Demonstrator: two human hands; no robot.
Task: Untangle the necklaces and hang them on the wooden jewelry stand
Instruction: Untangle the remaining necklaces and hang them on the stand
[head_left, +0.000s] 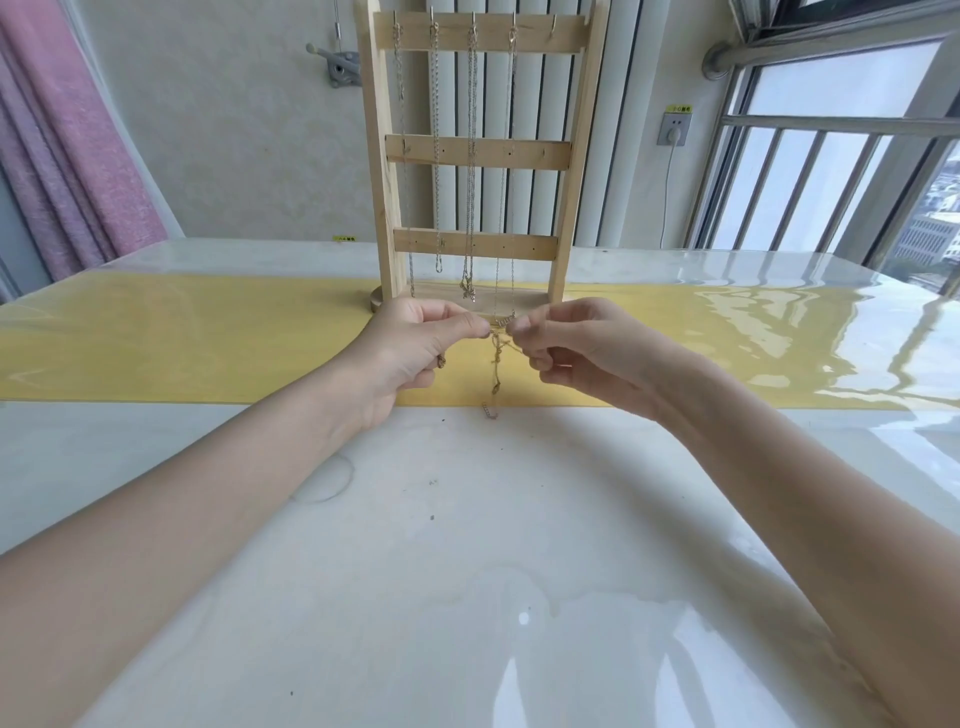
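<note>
No legible writing. Left hand (415, 340) and right hand (563, 343) fingers pinch knotted gold necklace (497, 358); stand (475, 150) holds four chains.

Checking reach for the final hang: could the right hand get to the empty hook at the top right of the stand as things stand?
Probably yes. The empty hook sits bare on the wooden stand, nothing before it. But the right hand pinches the tangled necklace with the left hand.
</note>
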